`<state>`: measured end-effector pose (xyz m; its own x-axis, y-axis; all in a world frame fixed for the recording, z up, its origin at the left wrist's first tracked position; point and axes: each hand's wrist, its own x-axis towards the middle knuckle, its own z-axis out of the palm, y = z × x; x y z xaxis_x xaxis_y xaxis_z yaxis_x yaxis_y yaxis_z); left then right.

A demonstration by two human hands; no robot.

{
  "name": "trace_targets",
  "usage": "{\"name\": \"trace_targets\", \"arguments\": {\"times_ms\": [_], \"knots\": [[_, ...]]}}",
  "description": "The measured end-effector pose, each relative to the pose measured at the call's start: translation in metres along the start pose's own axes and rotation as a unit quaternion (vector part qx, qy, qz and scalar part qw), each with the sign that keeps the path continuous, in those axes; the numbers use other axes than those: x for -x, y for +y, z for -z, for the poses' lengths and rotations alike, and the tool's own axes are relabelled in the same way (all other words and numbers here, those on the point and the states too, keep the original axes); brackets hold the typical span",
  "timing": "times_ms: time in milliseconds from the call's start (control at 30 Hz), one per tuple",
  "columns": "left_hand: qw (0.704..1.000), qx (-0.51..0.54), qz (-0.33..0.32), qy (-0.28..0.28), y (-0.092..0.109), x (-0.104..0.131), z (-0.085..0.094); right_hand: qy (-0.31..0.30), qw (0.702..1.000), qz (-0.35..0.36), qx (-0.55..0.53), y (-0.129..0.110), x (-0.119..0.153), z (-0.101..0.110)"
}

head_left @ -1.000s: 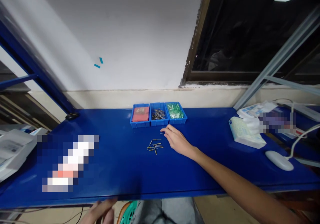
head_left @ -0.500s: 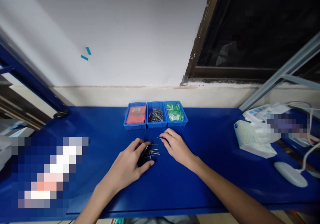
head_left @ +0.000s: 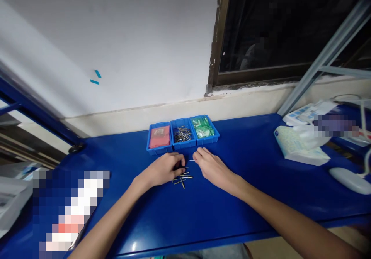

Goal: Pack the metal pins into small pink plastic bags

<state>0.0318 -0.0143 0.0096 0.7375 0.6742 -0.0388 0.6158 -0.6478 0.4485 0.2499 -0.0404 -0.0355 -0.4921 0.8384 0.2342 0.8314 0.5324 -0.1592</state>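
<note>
Several thin metal rivet-like pins (head_left: pixel 182 177) lie in a loose pile on the blue table (head_left: pixel 162 220). My left hand (head_left: pixel 168 169) is at the upper left of the pile, its fingers curled with thumb and forefinger apart; nothing shows between them. My right hand (head_left: pixel 210 166) is closed, thumb and fingers pinching one thin pin (head_left: pixel 191 160) that points left. Behind the hands stand three joined blue bins: the left holds a red packet (head_left: pixel 160 136), the middle many metal pins (head_left: pixel 182 134), the right green packets (head_left: pixel 203 126).
A tissue pack (head_left: pixel 301 145) and a white rounded device (head_left: pixel 350 180) with a cable sit at the right. A blurred white and red item (head_left: pixel 77 209) lies at the left. The wall (head_left: pixel 130 58) rises behind the table.
My left hand has shifted right and up, its fingers more curled. My right hand has closed more tightly around the pin. The whole view has tilted and turned slightly.
</note>
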Motion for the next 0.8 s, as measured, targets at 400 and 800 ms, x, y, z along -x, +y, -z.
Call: {"name": "trace_targets", "arguments": {"times_ms": [400,800], "knots": [[0.998,0.054,0.000,-0.015,-0.013,-0.009,0.000,-0.150,0.987,-0.029,0.053,-0.012,-0.021,0.034],[0.983,-0.085,-0.052,0.157,-0.001,-0.002,-0.016,-0.016,0.983,-0.102,-0.153,0.015,-0.017,0.023]]}}
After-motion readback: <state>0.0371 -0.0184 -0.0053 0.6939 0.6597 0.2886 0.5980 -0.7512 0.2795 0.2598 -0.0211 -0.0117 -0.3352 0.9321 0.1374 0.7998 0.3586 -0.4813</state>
